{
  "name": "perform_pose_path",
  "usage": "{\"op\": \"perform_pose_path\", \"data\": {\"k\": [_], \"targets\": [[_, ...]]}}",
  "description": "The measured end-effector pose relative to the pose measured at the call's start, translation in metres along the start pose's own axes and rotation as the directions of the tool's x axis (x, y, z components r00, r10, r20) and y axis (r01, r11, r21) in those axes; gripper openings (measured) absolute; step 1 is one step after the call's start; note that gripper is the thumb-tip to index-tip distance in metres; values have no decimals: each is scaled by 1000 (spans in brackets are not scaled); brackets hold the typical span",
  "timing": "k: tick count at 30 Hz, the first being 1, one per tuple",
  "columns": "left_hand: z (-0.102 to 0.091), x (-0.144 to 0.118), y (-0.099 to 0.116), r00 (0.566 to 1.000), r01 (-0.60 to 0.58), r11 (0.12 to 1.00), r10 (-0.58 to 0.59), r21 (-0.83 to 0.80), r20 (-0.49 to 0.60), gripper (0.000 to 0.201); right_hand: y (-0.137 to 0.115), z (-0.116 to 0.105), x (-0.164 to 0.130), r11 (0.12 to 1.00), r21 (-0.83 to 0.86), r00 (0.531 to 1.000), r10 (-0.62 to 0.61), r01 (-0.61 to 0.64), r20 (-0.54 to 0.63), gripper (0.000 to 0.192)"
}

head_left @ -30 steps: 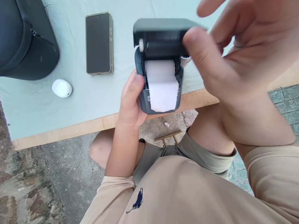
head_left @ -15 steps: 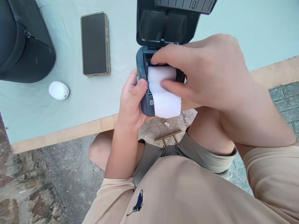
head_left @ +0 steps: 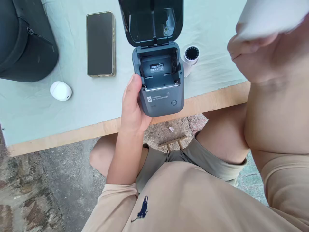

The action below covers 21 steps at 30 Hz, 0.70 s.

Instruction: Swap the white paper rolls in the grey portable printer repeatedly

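Note:
My left hand (head_left: pixel 135 106) is closed around the left side of a dark grey portable thermal printer (head_left: pixel 161 100), held over the table's front edge. The printer's black lid (head_left: pixel 154 24) stands raised, and its paper compartment (head_left: pixel 158 69) shows bare inside, with a small printed label. At the upper right, my right hand (head_left: pixel 258 54) is closed on a white paper roll (head_left: pixel 275 19). Motion blurs this roll, and the frame cuts it off. On the table just right of the printer is a small white cylinder (head_left: pixel 191 58) with a dark, notched round end.
A smartphone (head_left: pixel 100 45) lies face up on the pale cloth-covered table (head_left: pixel 79 109). Left of it are a white oval case (head_left: pixel 60 91) and a black zippered bag (head_left: pixel 29 48). The table's wooden edge (head_left: pixel 101 130) runs in front of my knees.
My right hand has left the printer's compartment, moving right and up with the paper roll. The printer has turned slightly to face me, and the white cylinder behind it now shows.

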State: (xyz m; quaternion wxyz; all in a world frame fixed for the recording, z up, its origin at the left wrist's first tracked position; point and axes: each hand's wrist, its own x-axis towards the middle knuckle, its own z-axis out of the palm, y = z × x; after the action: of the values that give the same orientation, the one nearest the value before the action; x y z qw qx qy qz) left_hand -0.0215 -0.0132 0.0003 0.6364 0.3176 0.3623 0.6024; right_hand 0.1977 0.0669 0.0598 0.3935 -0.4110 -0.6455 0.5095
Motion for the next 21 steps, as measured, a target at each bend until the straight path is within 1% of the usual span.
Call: {"op": "perform_pose_path", "data": {"k": [1, 2, 3, 4, 5, 6, 7, 8, 9, 10, 11, 12, 13, 14, 16, 18, 19, 20, 21], "targets": [[0, 1, 1, 1000, 7, 1000, -6, -18, 14, 43, 7, -6, 5, 981, 169, 996, 90, -91, 15, 34], [0, 2, 1, 1000, 4, 999, -3, -40, 25, 42, 13, -9, 9, 950, 284, 990, 142, -132, -17, 48], [0, 2, 2, 999, -2, 998, 4, -59, 37, 41, 18, -11, 12, 929, 357, 976, 160, -99, -147, 62], [1, 3, 2, 999, -7, 997, 10, -72, 49, 41, 22, -11, 14, 928, 368, 955, 164, -65, -247, 69], [1, 4, 2, 998, -10, 997, 15, -79, 62, 40, 26, -10, 14, 944, 331, 939, 126, -14, -319, 72], [1, 4, 3, 997, -12, 997, 18, -77, 74, 41, 28, -9, 13, 968, 250, 932, 63, 31, -356, 70], [2, 4, 3, 997, -13, 998, 19, -69, 78, 42, 29, -8, 11, 988, 144, 942, -7, 59, -336, 64], [2, 4, 3, 997, -16, 998, 20, -56, 78, 42, 30, -7, 8, 996, 8, 954, -87, 93, -287, 56], [3, 4, 3, 997, -19, 999, 22, -46, 72, 43, 31, -8, 5, 981, -145, 960, -158, 126, -232, 46], [4, 5, 3, 998, -22, 999, 24, -40, 63, 45, 31, -9, 3, 944, -293, 962, -207, 149, -179, 38], [4, 5, 3, 998, -23, 999, 25, -40, 56, 46, 32, -11, 1, 894, -423, 963, -229, 151, -140, 31], [4, 5, 3, 998, -23, 999, 25, -43, 54, 46, 34, -13, 0, 835, -532, 965, -235, 138, -119, 29], [4, 5, 3, 998, -23, 999, 25, -49, 52, 46, 35, -16, -1, 783, -612, 967, -226, 109, -116, 32], [4, 5, 3, 998, -22, 998, 25, -52, 52, 47, 37, -18, -1, 746, -662, 973, -197, 68, -121, 37], [2, 5, 2, 999, -18, 998, 21, -54, 50, 47, 40, -20, -1, 708, -706, 985, -107, -18, -133, 43], [1, 5, 2, 998, -18, 999, 20, -48, 52, 47, 39, -21, -2, 698, -716, 992, -66, -31, -107, 54], [1, 5, 1, 998, -20, 999, 22, -46, 58, 47, 37, -20, -3, 697, -717, 992, -78, -16, -98, 61], [1, 5, 1, 997, -21, 999, 24, -45, 68, 47, 33, -19, -5, 691, -723, 988, -122, 13, -99, 66], [1, 5, 1, 997, -19, 999, 22, -48, 77, 47, 28, -16, -8, 673, -737, 975, -195, 52, -109, 68]]}}
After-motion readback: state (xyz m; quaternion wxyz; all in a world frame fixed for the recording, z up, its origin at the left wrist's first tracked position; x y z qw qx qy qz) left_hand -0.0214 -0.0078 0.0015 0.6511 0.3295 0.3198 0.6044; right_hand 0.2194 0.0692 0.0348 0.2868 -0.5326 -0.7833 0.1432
